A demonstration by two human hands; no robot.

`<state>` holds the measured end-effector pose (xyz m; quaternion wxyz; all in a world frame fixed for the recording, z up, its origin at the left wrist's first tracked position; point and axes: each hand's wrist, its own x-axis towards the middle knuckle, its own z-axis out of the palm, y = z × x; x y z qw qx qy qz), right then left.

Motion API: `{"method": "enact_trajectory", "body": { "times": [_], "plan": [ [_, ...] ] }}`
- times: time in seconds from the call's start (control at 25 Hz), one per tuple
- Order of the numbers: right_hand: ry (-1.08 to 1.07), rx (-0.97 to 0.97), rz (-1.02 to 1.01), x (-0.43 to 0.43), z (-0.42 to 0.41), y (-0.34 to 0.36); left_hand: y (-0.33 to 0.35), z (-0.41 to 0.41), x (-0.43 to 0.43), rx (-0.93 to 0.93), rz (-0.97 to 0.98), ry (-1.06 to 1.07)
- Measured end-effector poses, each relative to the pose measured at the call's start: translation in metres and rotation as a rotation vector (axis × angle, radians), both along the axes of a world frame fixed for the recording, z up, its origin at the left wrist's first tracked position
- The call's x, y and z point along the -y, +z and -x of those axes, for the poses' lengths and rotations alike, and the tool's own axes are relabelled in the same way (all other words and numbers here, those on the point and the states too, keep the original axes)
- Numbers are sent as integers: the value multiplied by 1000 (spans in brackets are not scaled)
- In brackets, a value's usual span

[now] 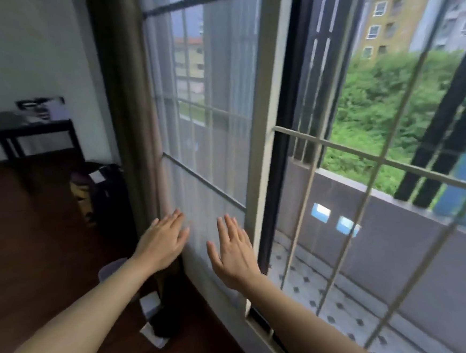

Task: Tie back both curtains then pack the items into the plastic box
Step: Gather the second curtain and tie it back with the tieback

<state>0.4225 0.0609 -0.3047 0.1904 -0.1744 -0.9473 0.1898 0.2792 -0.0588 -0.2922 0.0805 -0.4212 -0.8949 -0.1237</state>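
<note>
A sheer white curtain (194, 123) hangs across the left half of the window, with a thicker beige-brown curtain (130, 114) bunched at its left edge. My left hand (163, 241) reaches forward with straight fingers near the seam between the two curtains. To its right, my right hand (232, 253) is held flat with spread fingers in front of the sheer curtain's lower part, beside the white window frame (263, 146). Neither hand holds anything. No plastic box shows.
A dark side table (36, 130) with blurred items stands at the left wall. A dark bag (105, 192) sits on the wooden floor by the curtain. Small white objects (150, 305) lie on the floor near the curtain's foot. Window bars (369, 154) cover the right pane.
</note>
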Motion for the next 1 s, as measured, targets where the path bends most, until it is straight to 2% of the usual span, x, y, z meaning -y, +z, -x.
{"method": "enact_trajectory", "body": {
  "times": [0.24, 0.68, 0.84, 1.0],
  "plan": [
    [198, 5, 6, 30, 138, -1, -9, 109, 56, 46, -1, 160],
    [423, 20, -29, 75, 417, -20, -18, 345, 121, -1, 61, 457],
    [478, 58, -43, 108, 485, -37, -25, 408, 151, 5, 55, 485],
    [416, 82, -22, 148, 566, -53, -30, 496, 189, 13, 69, 443]
  ]
}}
